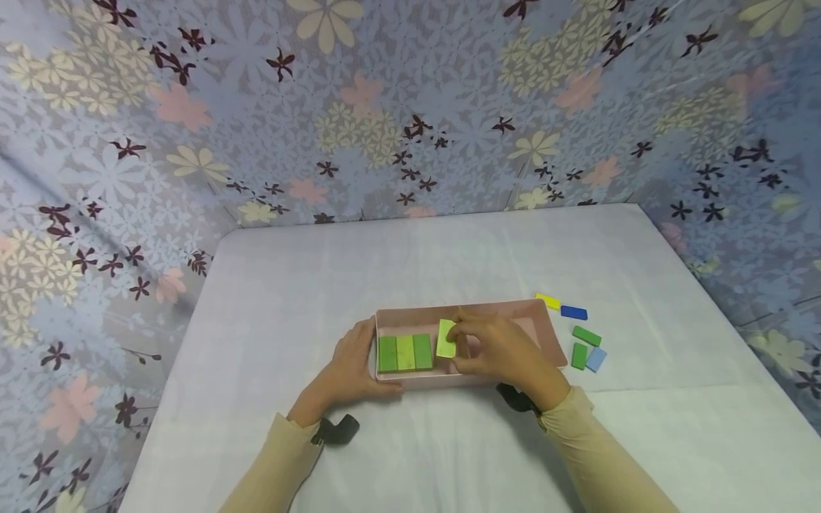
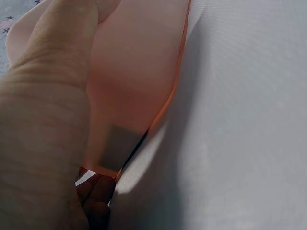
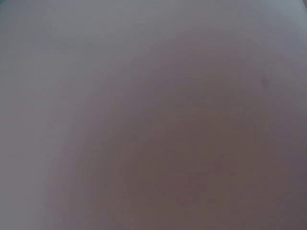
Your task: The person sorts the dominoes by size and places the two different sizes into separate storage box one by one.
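Note:
A long pink box (image 1: 551, 342) lies on the table in the head view. Its left end is held by my left hand (image 1: 349, 363), the thumb along the near wall and the fingers around the end. The left wrist view shows the thumb (image 2: 48, 105) close up against the box wall (image 2: 139, 52). Over the middle of the box, my right hand (image 1: 500, 353) pinches a yellow-green block (image 1: 445, 338) between thumb and fingers. Left of it, a green block (image 1: 388, 354), a yellow-green one (image 1: 405, 353) and another green one (image 1: 422, 351) stand side by side inside. The right wrist view is too blurred to read.
Loose blocks lie right of the box: yellow (image 1: 548, 301), dark blue (image 1: 574, 313), two green, one lengthwise (image 1: 586, 335) and one upright (image 1: 579, 355), and light blue (image 1: 596, 359). A white cloth (image 1: 385, 263) covers the table. Flowered fabric (image 1: 410, 107) hangs behind and at both sides.

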`<state>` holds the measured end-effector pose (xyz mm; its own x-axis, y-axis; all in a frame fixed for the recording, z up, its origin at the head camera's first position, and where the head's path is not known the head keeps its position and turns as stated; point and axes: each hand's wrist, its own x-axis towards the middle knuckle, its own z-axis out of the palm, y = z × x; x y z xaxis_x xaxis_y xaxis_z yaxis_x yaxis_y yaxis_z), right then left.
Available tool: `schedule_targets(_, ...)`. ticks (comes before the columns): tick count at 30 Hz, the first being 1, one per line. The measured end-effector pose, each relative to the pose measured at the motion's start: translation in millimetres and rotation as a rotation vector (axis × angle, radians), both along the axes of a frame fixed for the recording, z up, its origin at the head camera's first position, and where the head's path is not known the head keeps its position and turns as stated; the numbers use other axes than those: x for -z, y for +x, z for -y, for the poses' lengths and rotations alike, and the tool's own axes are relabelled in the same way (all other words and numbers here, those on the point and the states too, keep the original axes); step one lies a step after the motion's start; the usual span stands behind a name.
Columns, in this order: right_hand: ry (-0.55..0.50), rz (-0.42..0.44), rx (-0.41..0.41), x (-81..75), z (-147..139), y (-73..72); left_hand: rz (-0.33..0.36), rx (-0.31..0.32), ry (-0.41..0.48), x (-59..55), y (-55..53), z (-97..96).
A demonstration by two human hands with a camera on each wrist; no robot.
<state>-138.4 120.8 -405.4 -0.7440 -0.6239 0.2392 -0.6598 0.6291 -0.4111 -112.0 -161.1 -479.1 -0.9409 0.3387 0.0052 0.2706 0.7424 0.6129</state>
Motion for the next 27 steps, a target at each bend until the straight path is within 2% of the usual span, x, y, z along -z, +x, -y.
schedule_targets(6, 0.093, 0.002, 0.015, -0.5, 3.4, -4.2, -0.024, 0.02, 0.003, -0.7, -4.5, -1.0)
schedule_targets(13, 0.181, -0.049, -0.024, -2.5, 10.6, -7.3, -0.016, 0.013, 0.0, 1.8, -3.7, -1.2)
schedule_targets(27, 0.204, -0.013, 0.013, 1.8, 21.9, -8.5, 0.001, -0.003, -0.002, 0.6, -1.8, 1.6)
